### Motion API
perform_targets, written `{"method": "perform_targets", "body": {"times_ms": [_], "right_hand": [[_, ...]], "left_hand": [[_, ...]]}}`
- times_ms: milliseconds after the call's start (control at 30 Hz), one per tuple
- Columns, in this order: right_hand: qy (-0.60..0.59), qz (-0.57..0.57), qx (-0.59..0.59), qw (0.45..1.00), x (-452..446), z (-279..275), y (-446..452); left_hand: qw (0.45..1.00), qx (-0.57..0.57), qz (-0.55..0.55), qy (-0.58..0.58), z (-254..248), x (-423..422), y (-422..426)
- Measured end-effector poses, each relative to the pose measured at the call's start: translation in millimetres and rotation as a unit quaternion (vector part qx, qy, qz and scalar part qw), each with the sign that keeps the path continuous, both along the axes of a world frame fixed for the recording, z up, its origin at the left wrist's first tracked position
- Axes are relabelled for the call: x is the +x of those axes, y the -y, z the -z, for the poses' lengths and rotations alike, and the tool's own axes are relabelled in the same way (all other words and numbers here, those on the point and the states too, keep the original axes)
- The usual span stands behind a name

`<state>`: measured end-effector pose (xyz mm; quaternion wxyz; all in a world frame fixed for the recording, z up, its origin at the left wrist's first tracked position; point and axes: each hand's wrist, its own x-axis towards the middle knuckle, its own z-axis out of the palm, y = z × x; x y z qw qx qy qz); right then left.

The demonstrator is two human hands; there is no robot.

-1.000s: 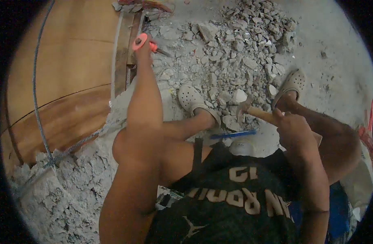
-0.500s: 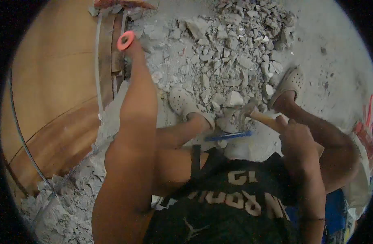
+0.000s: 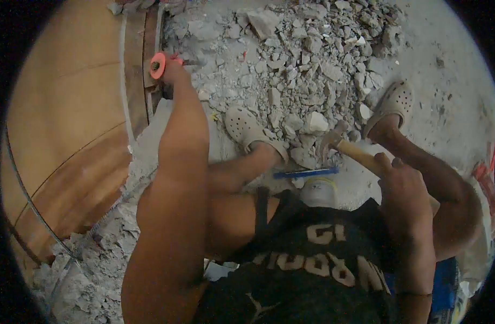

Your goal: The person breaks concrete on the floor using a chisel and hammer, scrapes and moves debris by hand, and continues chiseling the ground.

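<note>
My left hand, arm stretched out, is closed round a chisel with an orange-pink hand guard. Its guard faces the wooden panel edge, while a thin dark shaft seems to stick out on the rubble side. Closer to my body, my right hand grips the wooden handle of a hammer. The hammer's dusty metal head points left, low over the near edge of the broken concrete. Where the chisel's tip touches, if anywhere, I cannot tell.
A curved wooden panel stands at left, with a dark cable across it and a rough broken concrete edge below. My clog-covered feet flank the rubble. A blue strip lies between my legs, beside a pale round container.
My left hand has come slightly lower and left, and the chisel's guard has turned more edge-on. The hammer stays in my right hand, shifted slightly right. The view has shifted a little.
</note>
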<state>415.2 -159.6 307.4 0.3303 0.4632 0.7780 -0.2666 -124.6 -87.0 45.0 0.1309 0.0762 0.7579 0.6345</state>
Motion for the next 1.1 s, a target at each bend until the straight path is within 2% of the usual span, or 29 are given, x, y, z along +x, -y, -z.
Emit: {"method": "perform_targets", "body": {"times_ms": [67, 100, 133, 167, 200, 233, 267, 300, 333, 400, 467, 500, 567, 600, 667, 700, 733, 767, 833, 867, 900, 933, 967, 1000, 1067, 1100], "right_hand": [[-0.001, -0.001, 0.007, 1.0, 4.0, -1.2, -0.6], [-0.002, -0.01, 0.002, 1.0, 5.4, -1.4, 2.4], [0.0, -0.011, -0.012, 1.0, 6.4, -0.5, 6.8], [-0.026, -0.014, 0.015, 0.999, 7.2, 1.2, 9.1], [-0.055, -0.016, 0.047, 0.997, 6.5, 3.3, 10.3], [-0.058, -0.019, 0.044, 0.997, 4.7, 4.7, 11.5], [-0.064, -0.022, 0.056, 0.996, 3.5, 4.3, 12.2], [-0.07, -0.024, 0.072, 0.995, 2.6, 2.7, 11.5], [-0.07, -0.02, 0.081, 0.994, 0.5, 2.2, 8.5], [-0.005, -0.012, -0.018, 1.0, -3.1, 1.3, 1.1], [-0.027, 0.017, 0.0, 0.999, -2.1, -1.0, 3.8], [-0.049, 0.04, 0.005, 0.998, -1.7, 0.0, 5.1], [-0.045, 0.038, 0.02, 0.998, -3.9, -4.1, 8.1], [-0.05, 0.034, 0.042, 0.997, -6.8, -3.6, 10.9], [-0.047, 0.006, 0.029, 0.998, -4.5, 4.9, 13.7], [-0.043, -0.015, 0.033, 0.998, -2.1, 6.9, 11.9], [-0.044, -0.012, 0.044, 0.998, -1.6, 9.1, 9.7], [-0.032, -0.004, 0.019, 0.999, -0.9, 13.0, 8.2], [-0.022, 0.005, 0.001, 1.0, 5.3, 20.0, 12.2], [-0.024, -0.006, -0.001, 1.0, 9.6, 26.3, 14.2], [-0.025, -0.022, -0.004, 0.999, 11.7, 27.5, 10.9], [-0.011, -0.005, -0.009, 1.0, 3.4, 18.0, 8.9], [-0.011, -0.011, -0.004, 1.0, 4.2, 17.4, 9.2], [-0.027, -0.002, 0.007, 1.0, 5.5, 20.5, 10.8], [-0.041, -0.001, 0.016, 0.999, 3.3, 21.6, 8.7], [-0.037, 0.013, 0.006, 0.999, 0.6, 20.6, 6.5]], "left_hand": [[0.982, 0.036, 0.187, -0.002, 34.5, -79.5, 9.5], [0.953, -0.094, 0.241, -0.156, 62.7, -125.3, 7.1], [0.869, -0.256, 0.247, -0.345, 87.8, -167.3, 4.6], [0.764, -0.355, 0.211, -0.497, 115.7, -212.1, 3.0], [0.796, -0.318, 0.174, -0.485, 106.8, -173.0, -0.4], [0.909, -0.171, 0.159, -0.345, 100.0, -127.8, -3.1], [0.971, -0.022, 0.147, -0.188, 85.2, -80.9, -3.2], [0.983, 0.045, 0.15, -0.099, 71.8, -41.2, 1.8], [0.985, 0.066, 0.152, -0.044, 45.7, -7.3, 5.2], [0.991, 0.041, 0.116, -0.045, 14.8, -4.4, 6.1], [0.998, -0.023, 0.045, -0.037, -0.9, -2.8, -4.4], [0.998, -0.021, 0.047, -0.033, -13.9, 2.3, -17.6], [0.996, 0.081, -0.045, -0.013, -37.5, 7.5, -17.2], [0.997, 0.065, -0.049, -0.013, -11.5, -19.8, -10.3], [0.996, 0.076, 0.034, -0.012, 64.0, -90.1, -26.3], [0.996, 0.081, 0.034, -0.015, 103.8, -101.1, -19.6], [0.976, 0.049, 0.019, -0.21, 142.5, -107.9, -12.6], [0.918, 0.018, -0.001, -0.395, 160.4, -112.5, -22.7], [0.983, 0.022, 0.116, -0.14, 76.0, -69.4, -12.9], [0.988, 0.0, 0.152, -0.015, 29.1, -44.4, -8.0], [0.988, 0.015, 0.153, -0.018, 14.8, -57.1, -19.8], [0.946, 0.082, 0.307, 0.059, 2.8, -85.6, -21.2], [0.873, 0.139, 0.449, 0.133, -3.3, -104.1, -14.4], [0.943, 0.02, 0.332, -0.029, -58.6, -44.2, -21.9], [0.927, -0.095, 0.36, 0.043, -100.1, -53.9, -44.2], [0.858, -0.072, 0.498, 0.103, -98.3, -83.9, -67.0]]}}
